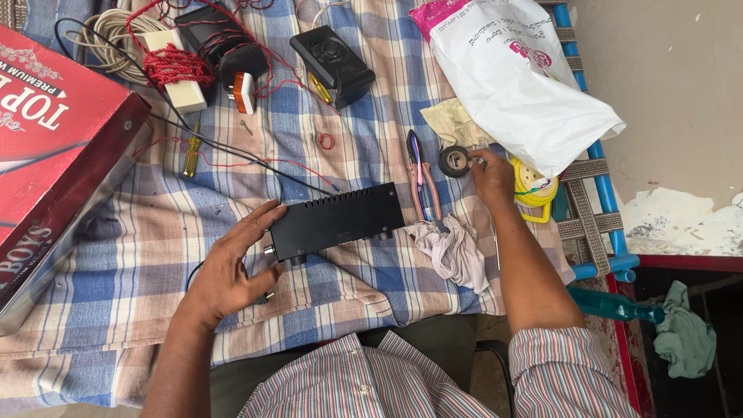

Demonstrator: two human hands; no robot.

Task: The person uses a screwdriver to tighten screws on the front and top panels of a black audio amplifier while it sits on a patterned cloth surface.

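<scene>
A long black metal box (339,220) with vent slots lies on the blue checked cloth (116,263). My left hand (232,267) rests flat against its left end, fingers spread, thumb under the corner. My right hand (492,176) reaches to the right and touches a roll of black tape (453,161), fingers pinched at its edge. Pliers with pink and blue handles (422,179) lie between the box and the tape. A crumpled grey rag (453,248) sits just right of the box.
A red cardboard box (46,155) fills the left. Behind are coiled white cable (108,39), red wire (178,66), a small black speaker (333,66), a yellow screwdriver (190,155), a white plastic bag (518,77) and a yellow reel (535,190).
</scene>
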